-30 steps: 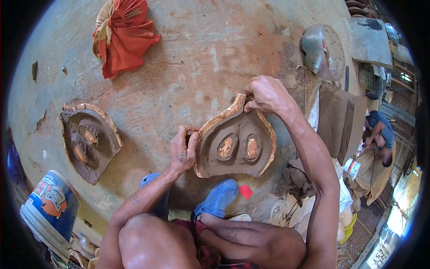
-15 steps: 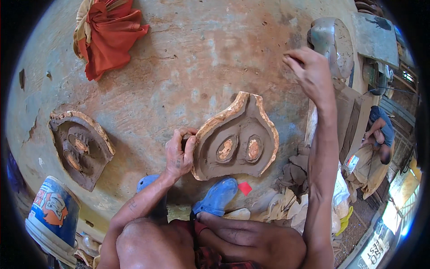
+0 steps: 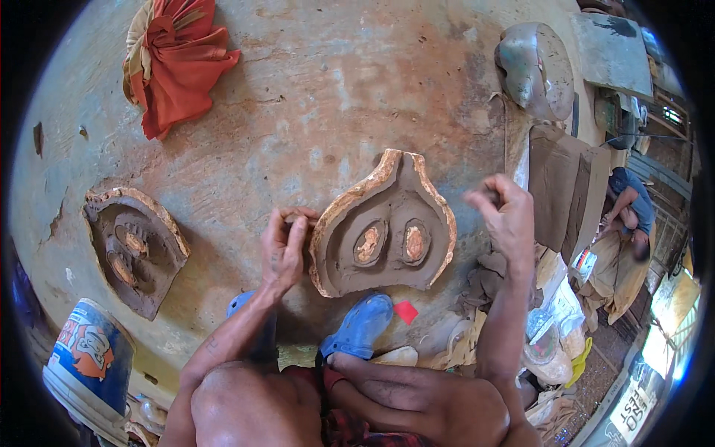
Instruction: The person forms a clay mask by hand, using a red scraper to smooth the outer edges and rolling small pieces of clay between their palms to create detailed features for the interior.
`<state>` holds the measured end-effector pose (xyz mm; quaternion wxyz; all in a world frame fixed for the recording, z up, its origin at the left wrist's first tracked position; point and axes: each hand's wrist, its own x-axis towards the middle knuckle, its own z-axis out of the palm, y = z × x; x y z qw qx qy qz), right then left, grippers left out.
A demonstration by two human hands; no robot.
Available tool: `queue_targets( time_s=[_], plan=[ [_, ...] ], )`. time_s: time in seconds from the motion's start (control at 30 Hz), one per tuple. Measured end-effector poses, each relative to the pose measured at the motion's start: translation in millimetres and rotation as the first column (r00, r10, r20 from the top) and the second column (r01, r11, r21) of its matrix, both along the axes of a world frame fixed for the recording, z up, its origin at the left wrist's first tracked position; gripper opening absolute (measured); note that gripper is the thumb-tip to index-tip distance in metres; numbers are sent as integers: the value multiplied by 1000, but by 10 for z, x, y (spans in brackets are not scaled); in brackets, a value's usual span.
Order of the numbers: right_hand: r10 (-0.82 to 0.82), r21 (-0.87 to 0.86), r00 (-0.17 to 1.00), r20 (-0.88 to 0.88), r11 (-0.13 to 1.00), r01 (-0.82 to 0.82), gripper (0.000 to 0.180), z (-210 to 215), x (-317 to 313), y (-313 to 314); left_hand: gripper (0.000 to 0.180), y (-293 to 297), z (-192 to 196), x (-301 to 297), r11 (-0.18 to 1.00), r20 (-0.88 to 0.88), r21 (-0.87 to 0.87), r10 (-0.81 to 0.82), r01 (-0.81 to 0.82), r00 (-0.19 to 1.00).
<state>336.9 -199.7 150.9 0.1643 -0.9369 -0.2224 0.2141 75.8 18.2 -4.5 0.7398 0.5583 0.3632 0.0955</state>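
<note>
A clay mould [image 3: 350, 276], shaped like a pointed arch with two oval recesses, lies on the ground in front of my feet. My left hand [image 3: 284, 249] grips its left rim, fingers curled against the orange edge. My right hand [image 3: 505, 217] hovers just right of the mould, blurred. Its fingertips are pinched on a small dark bit of clay [image 3: 489, 195]. A dark slab of clay [image 3: 560, 186] stands close behind that hand.
A second, similar mould [image 3: 132, 249] lies to the left, a red cloth [image 3: 175, 67] at the far left. A blue and white bucket [image 3: 83, 365] stands low left. A grey mould [image 3: 532, 67] sits far right. Another person [image 3: 629, 216] crouches at the right edge. I wear blue shoes [image 3: 361, 324].
My right hand left the mould's top, reached out to the far right, and has come back beside the mould with fingers pinched. My left hand stays on the left rim.
</note>
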Motion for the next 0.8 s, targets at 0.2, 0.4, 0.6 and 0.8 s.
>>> queue_targets(
  time_s=[0.2,0.4,0.6,0.8],
  plan=[
    [-144,297,989,-33,943,147,39,156,-995,359,17,423,442,10,986,-19,-44,-161,160,987],
    [203,428,945,258,852,-300,52,224,-1692,514,62,-30,986,-33,187,470,-821,-314,539,825],
    [74,325,931,358,925,-199,34,389,-2020,10,71,-24,963,-131,-78,650,-694,-497,716,575],
    [-553,218,347,758,716,663,25,797,-1854,-1319,35,262,816,-381,590,64,-404,-744,700,665]
  ],
)
